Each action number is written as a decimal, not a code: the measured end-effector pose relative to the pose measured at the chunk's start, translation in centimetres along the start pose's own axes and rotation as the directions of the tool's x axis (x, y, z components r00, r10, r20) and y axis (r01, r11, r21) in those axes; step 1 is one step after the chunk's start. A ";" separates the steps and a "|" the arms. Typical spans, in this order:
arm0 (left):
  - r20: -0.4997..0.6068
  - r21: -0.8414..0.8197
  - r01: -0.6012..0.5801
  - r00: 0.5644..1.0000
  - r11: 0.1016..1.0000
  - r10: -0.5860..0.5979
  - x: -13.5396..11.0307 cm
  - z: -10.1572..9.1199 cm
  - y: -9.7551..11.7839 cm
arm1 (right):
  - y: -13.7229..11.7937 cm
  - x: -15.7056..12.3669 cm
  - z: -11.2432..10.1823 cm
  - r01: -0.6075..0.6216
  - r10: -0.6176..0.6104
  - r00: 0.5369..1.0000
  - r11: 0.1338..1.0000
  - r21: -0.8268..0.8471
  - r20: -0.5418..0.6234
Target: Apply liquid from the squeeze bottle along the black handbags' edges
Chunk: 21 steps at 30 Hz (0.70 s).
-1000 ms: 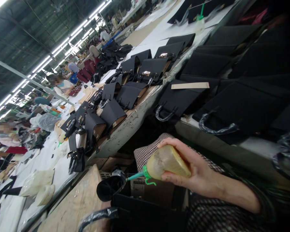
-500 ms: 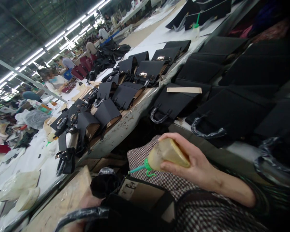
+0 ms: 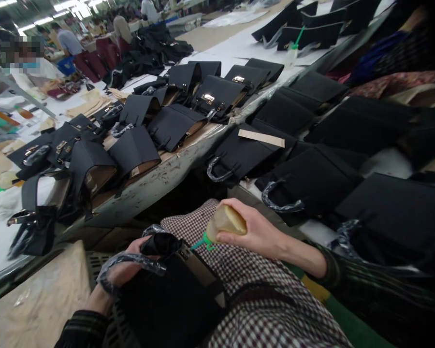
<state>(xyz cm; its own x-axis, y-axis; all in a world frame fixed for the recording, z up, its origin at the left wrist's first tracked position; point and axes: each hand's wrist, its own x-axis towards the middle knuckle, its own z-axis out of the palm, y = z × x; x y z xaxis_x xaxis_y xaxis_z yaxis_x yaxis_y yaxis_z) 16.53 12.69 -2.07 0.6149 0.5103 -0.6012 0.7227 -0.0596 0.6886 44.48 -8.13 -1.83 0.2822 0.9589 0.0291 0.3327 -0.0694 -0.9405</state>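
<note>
1. Checked cloth (image 3: 271, 304) is covering the person's lap; a black bag (image 3: 159, 304) is lying tilted against it, its beige inside partly showing.
2. Left hand (image 3: 125, 266) is reaching in by the bag's plastic-wrapped handle (image 3: 141, 261); its fingertips are hiding behind black material, so how they are closing cannot be told.
3. Right hand (image 3: 255, 229) is pinching a yellowish bottle (image 3: 223, 224) between thumb and fingers above the lap; the bottle's green nozzle (image 3: 198, 243) is slanting down towards the bag's edge; whether the tip is touching cannot be told.
4. Wooden board (image 3: 43, 295) is lying to the left; a dark slatted crate (image 3: 96, 266) is standing between it and the bag.
5. More black bags are crowding the right-hand bench, a beige strip (image 3: 261, 138) resting on one; others are filling the table (image 3: 174, 176) ahead.
6. Farther along, a second bottle (image 3: 292, 57) is standing near black panels (image 3: 310, 36); burgundy pieces (image 3: 103, 58) are sitting beyond, with people at the far tables.
</note>
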 end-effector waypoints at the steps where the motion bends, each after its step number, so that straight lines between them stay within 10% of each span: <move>1: 0.000 0.001 0.003 1.000 1.000 -0.003 0.0 0.0 0.3 | 0.2 0.4 0.2 0.025 -0.026 1.000 0.999 -0.020 -0.006; 9: 0.008 0.019 -0.027 1.000 0.999 0.027 0.4 0.0 -0.2 | 1.4 2.1 1.6 0.207 -0.207 0.978 0.978 -0.040 -0.003; 21: 0.039 0.063 -0.013 0.999 0.998 0.011 0.4 0.0 -0.4 | 1.3 1.4 1.2 0.192 -0.170 0.976 0.966 -0.172 0.135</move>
<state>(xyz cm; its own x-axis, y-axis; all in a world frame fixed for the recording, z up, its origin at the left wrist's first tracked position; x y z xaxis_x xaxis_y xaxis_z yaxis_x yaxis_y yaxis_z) 16.45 12.90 -2.60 0.6346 0.4760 -0.6088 0.7327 -0.1200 0.6699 44.25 -6.52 -3.44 0.0980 0.9850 0.1424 0.5306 0.0694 -0.8448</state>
